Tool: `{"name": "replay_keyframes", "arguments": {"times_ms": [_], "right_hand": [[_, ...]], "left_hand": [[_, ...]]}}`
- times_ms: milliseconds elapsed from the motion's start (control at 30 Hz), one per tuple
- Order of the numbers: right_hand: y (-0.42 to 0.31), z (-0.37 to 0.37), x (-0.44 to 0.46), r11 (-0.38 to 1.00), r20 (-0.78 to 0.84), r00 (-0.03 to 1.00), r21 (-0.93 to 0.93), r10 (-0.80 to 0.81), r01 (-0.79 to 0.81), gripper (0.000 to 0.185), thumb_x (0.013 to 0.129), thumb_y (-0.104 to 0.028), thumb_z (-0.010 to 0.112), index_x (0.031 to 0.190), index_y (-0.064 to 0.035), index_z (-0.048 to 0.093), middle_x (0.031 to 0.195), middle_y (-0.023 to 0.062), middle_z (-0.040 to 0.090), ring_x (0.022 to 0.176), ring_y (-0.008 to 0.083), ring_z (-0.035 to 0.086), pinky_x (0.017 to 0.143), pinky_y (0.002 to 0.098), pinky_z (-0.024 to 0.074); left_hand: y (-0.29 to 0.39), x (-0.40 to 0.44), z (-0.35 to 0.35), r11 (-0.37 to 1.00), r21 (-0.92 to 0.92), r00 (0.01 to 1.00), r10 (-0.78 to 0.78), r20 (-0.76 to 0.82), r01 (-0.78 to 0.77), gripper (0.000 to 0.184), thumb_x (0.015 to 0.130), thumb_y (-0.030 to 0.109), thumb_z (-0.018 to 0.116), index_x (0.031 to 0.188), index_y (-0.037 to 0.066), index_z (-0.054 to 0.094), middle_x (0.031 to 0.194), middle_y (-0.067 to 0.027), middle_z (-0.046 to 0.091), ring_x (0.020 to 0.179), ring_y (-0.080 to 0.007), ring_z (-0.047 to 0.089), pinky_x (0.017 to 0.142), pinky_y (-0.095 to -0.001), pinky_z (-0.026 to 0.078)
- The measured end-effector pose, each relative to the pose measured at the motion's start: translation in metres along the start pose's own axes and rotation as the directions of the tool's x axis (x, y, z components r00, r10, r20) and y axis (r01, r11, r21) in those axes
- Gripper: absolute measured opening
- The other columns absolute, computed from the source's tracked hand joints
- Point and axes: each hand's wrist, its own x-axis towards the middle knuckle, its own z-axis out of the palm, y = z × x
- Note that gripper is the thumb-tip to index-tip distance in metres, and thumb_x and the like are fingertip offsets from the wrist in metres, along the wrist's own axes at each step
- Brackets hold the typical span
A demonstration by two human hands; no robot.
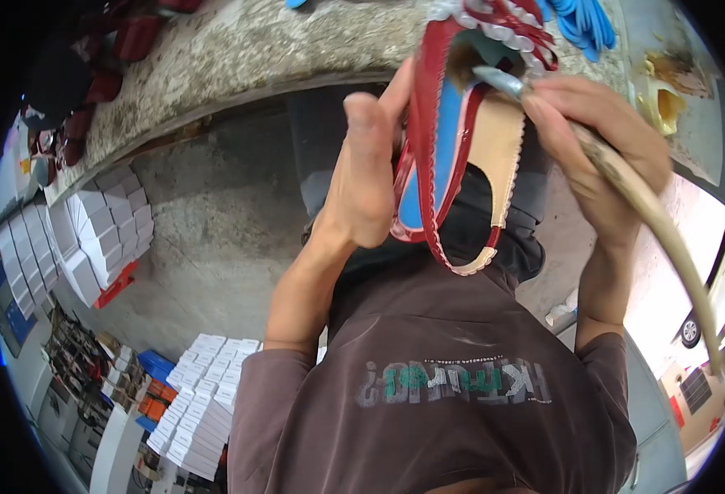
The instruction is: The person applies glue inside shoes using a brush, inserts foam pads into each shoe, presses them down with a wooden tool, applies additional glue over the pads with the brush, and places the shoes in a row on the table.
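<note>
Both hands are occupied: the left hand (367, 177) supports a red sandal (497, 144) from the side, its thumb raised clear and its other fingers mostly hidden behind the shoe, while the right hand (605, 148) grips a brush (626, 181) close to its pale tip. That tip lies within the toe opening; whether it touches the lining cannot be told. From the grip, the brush's long wooden handle curves toward the lower right.

Held between the hands, the sandal has its toe end overlapping the counter in view and its slingback loop hanging toward the wearer. Clear white beads (501, 31) trim the toe; a blue insole (446, 123) and a beige, scallop-edged lining show inside. Below appears the wearer's brown shirt (445, 329), with printed lettering.

Beyond the hands runs the counter (297, 41), rough and stained. At upper right a bundle of blue strips (585, 29) rests on it, with a yellow container (667, 109) farther right. Dark red shoes (136, 37) stand at upper left. Farther off, white boxes (202, 403) are stacked at left and lower left, beside grey floor (206, 239); a car wheel (690, 331) shows at far right.
</note>
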Motion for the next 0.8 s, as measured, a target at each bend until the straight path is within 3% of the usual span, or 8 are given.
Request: {"name": "replay_keyframes", "arguments": {"times_ms": [100,233,333,433,500,533,633,800], "right_hand": [[0.009,0.032,-0.008,0.967,-0.375,0.911,-0.239,-0.171,0.084,0.013,0.075,0.002,0.077,0.074,0.0022,0.065,0.073,0.0122,0.066,0.059,0.0193,0.065,0.055,0.0281,0.053],[-0.018,0.032,-0.014,0.985,-0.476,0.864,0.033,0.166,-0.171,0.016,0.084,0.0,0.069,0.071,0.0014,0.061,0.066,0.0099,0.062,0.049,0.0128,0.056,0.046,0.026,0.0445],[-0.038,0.007,-0.028,0.732,-0.373,0.702,0.608,0.606,-0.309,0.022,0.096,-0.011,0.057,0.081,0.0035,0.062,0.074,0.012,0.064,0.045,0.0088,0.05,0.041,0.0222,0.0375],[-0.02,-0.041,-0.068,0.901,-0.731,0.546,0.417,0.409,-0.117,0.041,0.103,-0.031,0.041,0.088,0.0018,0.06,0.075,0.0111,0.059,0.054,0.0103,0.052,0.044,0.0201,0.0362],[-0.013,-0.071,-0.091,0.845,-0.817,0.217,0.522,0.535,-0.116,0.032,0.101,-0.026,0.048,0.088,0.0,0.059,0.079,0.0127,0.061,0.058,0.0104,0.053,0.045,0.021,0.0368],[-0.003,-0.081,-0.105,0.863,-0.838,0.211,0.501,0.504,-0.071,0.032,0.101,-0.026,0.048,0.088,0.0,0.059,0.079,0.0127,0.061,0.058,0.0104,0.053,0.045,0.021,0.0368],[0.024,-0.085,-0.136,0.84,-0.824,0.175,0.511,0.539,-0.182,0.024,0.099,-0.02,0.056,0.092,0.0016,0.061,0.089,0.0164,0.065,0.063,0.0132,0.058,0.049,0.0223,0.0414],[0.031,-0.081,-0.147,0.875,-0.828,0.295,0.476,0.478,-0.081,0.03,0.096,-0.023,0.063,0.105,0.0058,0.063,0.1,0.0196,0.067,0.072,0.0207,0.065,0.057,0.0275,0.0484]], "left_hand": [[0.002,-0.001,0.015,0.995,0.091,0.999,0.05,-0.017,-0.048,0.123,0.077,0.092,0.013,0.152,-0.006,0.019,0.15,-0.0155,0.04,0.134,-0.0215,0.042,0.109,-0.0347,0.035],[-0.016,-0.007,0.008,0.952,0.259,0.985,0.174,-0.021,-0.162,0.101,0.092,0.076,0.016,0.153,-0.004,0.016,0.083,-0.0071,0.067,0.07,-0.0125,0.058,0.062,-0.0278,0.047],[-0.002,-0.009,0.015,0.97,0.235,0.994,0.074,-0.079,-0.054,0.108,0.086,0.083,0.021,0.155,0.0,0.012,0.111,-0.0097,0.061,0.083,-0.0145,0.061,0.067,-0.0261,0.051],[0.01,0.011,0.019,0.98,-0.142,0.989,0.137,-0.05,-0.143,0.11,0.084,0.085,0.024,0.156,0.003,0.007,0.144,-0.0149,0.044,0.105,-0.0189,0.06,0.081,-0.0302,0.054],[0.028,0.062,0.017,0.935,-0.195,0.955,0.291,-0.058,-0.297,0.097,0.092,0.076,0.021,0.156,0.005,0.009,0.152,-0.0151,0.035,0.128,-0.0248,0.049,0.107,-0.0382,0.041],[0.059,0.096,0.023,0.953,-0.146,0.963,0.258,-0.075,-0.267,0.088,0.097,0.07,0.019,0.156,0.005,0.013,0.152,-0.0137,0.036,0.137,-0.0252,0.039,0.115,-0.0396,0.029],[0.093,0.237,0.013,0.98,-0.078,0.977,0.175,-0.124,-0.186,0.076,0.102,0.059,0.016,0.131,-0.003,0.048,0.103,-0.0179,0.068,0.076,-0.029,0.069,0.067,-0.0377,0.058],[0.077,0.43,0.024,0.973,-0.199,0.97,0.064,-0.235,-0.113,0.077,0.103,0.057,0.016,0.111,-0.008,0.058,0.091,-0.0198,0.068,0.08,-0.0341,0.069,0.075,-0.0444,0.055]]}}
